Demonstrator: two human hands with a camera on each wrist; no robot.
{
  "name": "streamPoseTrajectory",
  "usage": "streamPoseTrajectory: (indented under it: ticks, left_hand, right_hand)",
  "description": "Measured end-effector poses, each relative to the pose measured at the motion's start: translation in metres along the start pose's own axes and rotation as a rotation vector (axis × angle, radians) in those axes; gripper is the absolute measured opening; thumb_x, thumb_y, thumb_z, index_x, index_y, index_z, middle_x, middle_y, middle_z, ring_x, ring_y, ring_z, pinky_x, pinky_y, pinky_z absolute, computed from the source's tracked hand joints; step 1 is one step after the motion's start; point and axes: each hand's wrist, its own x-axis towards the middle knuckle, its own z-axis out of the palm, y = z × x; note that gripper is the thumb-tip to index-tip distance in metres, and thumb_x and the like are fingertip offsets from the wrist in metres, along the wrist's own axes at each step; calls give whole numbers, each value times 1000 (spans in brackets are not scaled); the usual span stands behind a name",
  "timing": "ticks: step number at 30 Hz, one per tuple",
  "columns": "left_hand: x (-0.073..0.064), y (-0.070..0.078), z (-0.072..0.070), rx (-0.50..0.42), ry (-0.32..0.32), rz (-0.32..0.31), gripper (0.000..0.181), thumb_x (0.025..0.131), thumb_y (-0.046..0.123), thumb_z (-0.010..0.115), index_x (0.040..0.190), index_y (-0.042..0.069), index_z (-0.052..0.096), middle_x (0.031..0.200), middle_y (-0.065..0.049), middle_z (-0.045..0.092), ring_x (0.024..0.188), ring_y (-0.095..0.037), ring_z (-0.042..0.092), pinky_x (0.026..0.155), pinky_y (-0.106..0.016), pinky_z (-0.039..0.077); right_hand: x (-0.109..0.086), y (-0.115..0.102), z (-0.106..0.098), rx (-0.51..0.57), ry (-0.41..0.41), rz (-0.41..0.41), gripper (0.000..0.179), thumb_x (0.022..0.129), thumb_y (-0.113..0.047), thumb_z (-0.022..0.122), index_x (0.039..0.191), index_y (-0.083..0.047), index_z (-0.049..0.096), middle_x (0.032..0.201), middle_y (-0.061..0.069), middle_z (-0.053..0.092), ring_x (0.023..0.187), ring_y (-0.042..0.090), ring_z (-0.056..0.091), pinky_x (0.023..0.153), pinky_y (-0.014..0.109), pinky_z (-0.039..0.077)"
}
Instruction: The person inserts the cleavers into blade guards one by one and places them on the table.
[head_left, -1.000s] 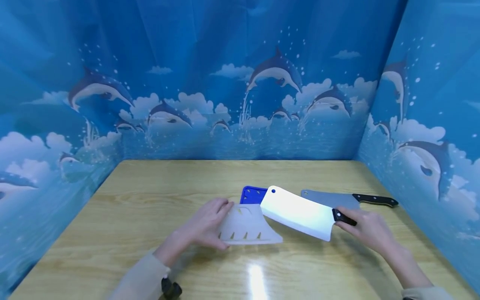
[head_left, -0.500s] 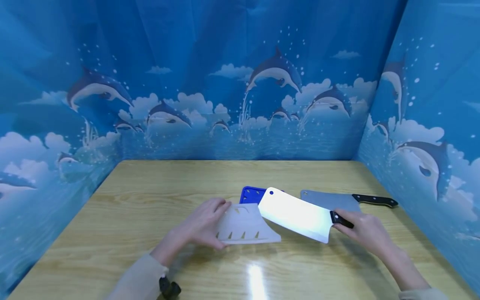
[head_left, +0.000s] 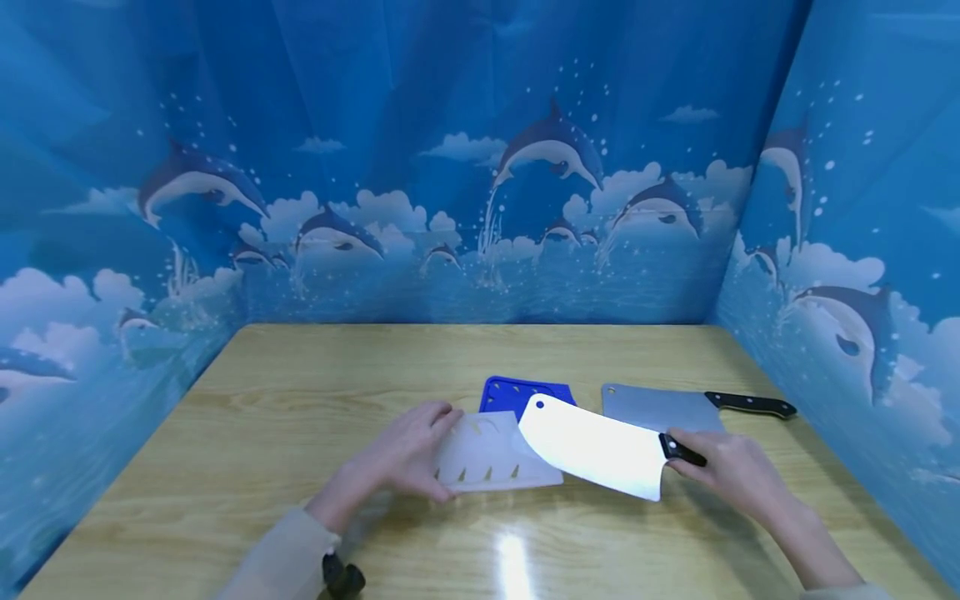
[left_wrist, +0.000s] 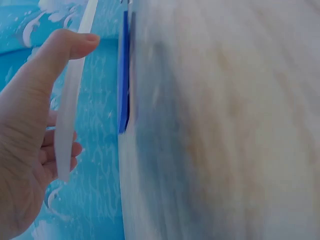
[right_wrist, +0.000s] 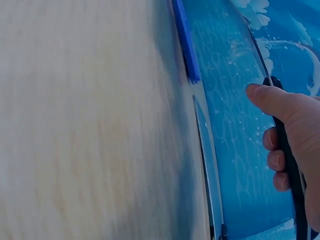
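My left hand holds a white, slotted plastic knife sheath above the table, thumb on one side and fingers on the other. In the left wrist view the sheath appears edge-on between thumb and fingers. My right hand grips a cleaver by its black handle, fingers curled round it. The broad, bright blade points left and tilts, its holed front end right at the sheath's open right side and overlapping it in the head view.
A blue slotted knife sheath lies on the wooden table behind the white one. Right of it lies a second cleaver, its black handle pointing right. Dolphin-print curtains stand behind the table and at both sides.
The cleaver in my right hand has come down slightly and toward me, showing more of the blue sheath behind it. My left hand and the white sheath have barely moved.
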Motion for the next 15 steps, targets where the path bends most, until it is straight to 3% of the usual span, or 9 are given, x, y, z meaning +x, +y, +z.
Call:
streamPoseTrajectory:
  ticks: [5, 10, 15]
  left_hand:
    - [-1, -4, -1, -10, -11, -18, 107, 53, 57, 77, 135, -1, 42, 124, -15, 48, 111, -25, 47, 96, -40, 41]
    - [-4, -5, -2, 6, 0, 38, 106, 53, 57, 77, 134, -1, 43, 123, -15, 48, 109, -24, 48, 94, -39, 43]
    - [-6, -6, -3, 22, 25, 107, 103, 51, 55, 78, 132, 0, 46, 120, -13, 50, 106, -22, 49, 92, -38, 44]
  right_hand:
    - [-1, -2, 2, 6, -9, -17, 40, 64, -26, 81, 97, -6, 72, 75, 6, 69, 58, 18, 63, 45, 30, 48]
    - [-4, -2, 3, 29, 0, -42, 42, 61, -28, 82, 98, -9, 72, 80, 5, 70, 62, 17, 64, 49, 32, 50]
    - [-4, -1, 2, 104, 17, -82, 39, 63, -30, 82, 94, -9, 73, 78, 4, 70, 60, 8, 61, 45, 24, 46]
